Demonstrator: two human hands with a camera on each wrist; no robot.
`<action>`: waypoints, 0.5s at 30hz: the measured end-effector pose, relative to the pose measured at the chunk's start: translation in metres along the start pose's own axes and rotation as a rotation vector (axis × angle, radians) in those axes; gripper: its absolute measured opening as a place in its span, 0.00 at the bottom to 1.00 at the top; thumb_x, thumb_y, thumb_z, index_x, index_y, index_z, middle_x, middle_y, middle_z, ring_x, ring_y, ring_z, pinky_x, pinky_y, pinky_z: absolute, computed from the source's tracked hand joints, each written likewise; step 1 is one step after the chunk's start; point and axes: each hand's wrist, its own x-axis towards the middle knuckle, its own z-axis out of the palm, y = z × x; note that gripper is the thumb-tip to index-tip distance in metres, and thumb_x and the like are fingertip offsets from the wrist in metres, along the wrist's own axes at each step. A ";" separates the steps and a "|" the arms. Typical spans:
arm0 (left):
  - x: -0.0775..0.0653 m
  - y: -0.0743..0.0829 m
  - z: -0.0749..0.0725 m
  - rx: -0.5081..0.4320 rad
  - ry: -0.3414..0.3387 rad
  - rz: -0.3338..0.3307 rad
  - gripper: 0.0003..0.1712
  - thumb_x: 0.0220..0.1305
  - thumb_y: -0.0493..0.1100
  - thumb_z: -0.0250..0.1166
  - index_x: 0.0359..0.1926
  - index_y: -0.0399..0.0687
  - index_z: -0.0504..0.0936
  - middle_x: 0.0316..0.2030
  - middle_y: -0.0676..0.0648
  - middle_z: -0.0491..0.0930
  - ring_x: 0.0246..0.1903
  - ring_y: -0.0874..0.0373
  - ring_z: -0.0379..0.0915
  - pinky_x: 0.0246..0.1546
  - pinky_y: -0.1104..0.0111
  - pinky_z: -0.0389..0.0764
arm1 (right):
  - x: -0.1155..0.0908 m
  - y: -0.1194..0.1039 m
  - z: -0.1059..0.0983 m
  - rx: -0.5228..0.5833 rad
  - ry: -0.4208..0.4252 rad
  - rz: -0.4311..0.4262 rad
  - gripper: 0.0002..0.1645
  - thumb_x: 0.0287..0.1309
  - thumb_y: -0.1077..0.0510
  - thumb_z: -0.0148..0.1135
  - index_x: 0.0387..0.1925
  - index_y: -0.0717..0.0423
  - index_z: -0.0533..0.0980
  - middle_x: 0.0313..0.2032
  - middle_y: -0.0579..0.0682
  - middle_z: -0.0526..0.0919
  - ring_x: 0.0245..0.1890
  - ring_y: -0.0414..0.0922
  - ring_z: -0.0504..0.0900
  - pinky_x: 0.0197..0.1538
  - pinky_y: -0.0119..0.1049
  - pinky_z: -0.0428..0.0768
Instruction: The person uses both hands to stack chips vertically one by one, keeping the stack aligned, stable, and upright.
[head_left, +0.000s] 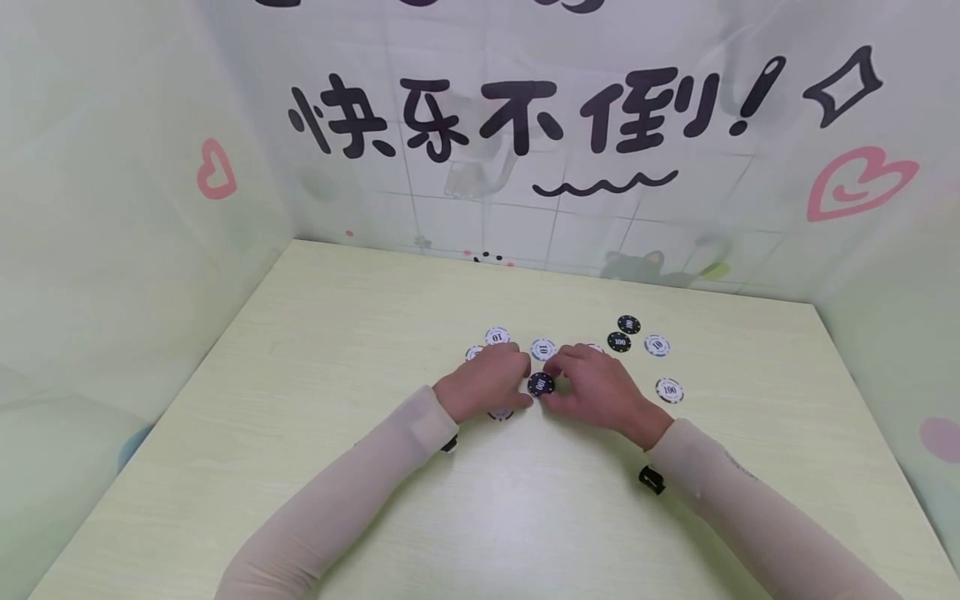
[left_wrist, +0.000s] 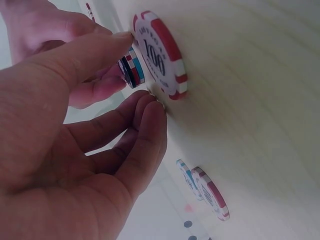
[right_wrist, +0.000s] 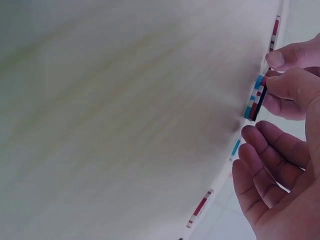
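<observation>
A short stack of poker chips (head_left: 541,384) stands between the two hands, a black 100 chip on top and blue- and red-edged chips beneath. My right hand (head_left: 596,387) grips the stack from the right with curved thumb and fingers. From the other side, my left hand (head_left: 486,382) curls its thumb and fingers round the stack. The stack's layered edge (left_wrist: 135,67) shows between the left thumb and fingers in the left wrist view. Close beside the left thumb lies a white-and-red 100 chip (left_wrist: 161,55), mostly hidden under the hand in the head view.
Behind the hands lie white chips (head_left: 497,336) and a white 10 chip (head_left: 543,349). Farther right are two black 100 chips (head_left: 619,342), another white 10 chip (head_left: 657,345) and a white 100 chip (head_left: 670,390). A printed cloth wall (head_left: 480,217) borders the pale table (head_left: 360,308).
</observation>
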 end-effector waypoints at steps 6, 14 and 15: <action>-0.001 0.001 0.001 0.003 0.005 -0.006 0.20 0.56 0.51 0.73 0.42 0.41 0.84 0.33 0.50 0.75 0.31 0.58 0.70 0.31 0.70 0.73 | -0.010 0.007 -0.008 -0.006 0.000 0.035 0.20 0.51 0.44 0.69 0.43 0.50 0.83 0.39 0.42 0.82 0.44 0.43 0.79 0.41 0.41 0.80; -0.002 0.002 0.003 0.005 0.008 -0.010 0.21 0.57 0.51 0.72 0.44 0.41 0.84 0.35 0.50 0.76 0.31 0.58 0.70 0.30 0.71 0.73 | -0.030 0.026 -0.019 -0.040 0.016 0.092 0.21 0.52 0.45 0.68 0.44 0.51 0.82 0.41 0.45 0.82 0.47 0.47 0.79 0.40 0.44 0.80; -0.002 0.002 0.004 0.006 0.009 -0.008 0.21 0.57 0.51 0.72 0.44 0.41 0.84 0.35 0.50 0.76 0.31 0.58 0.70 0.30 0.71 0.73 | -0.033 0.028 -0.020 -0.035 0.020 0.103 0.21 0.51 0.45 0.68 0.44 0.51 0.82 0.41 0.46 0.82 0.47 0.47 0.79 0.40 0.45 0.80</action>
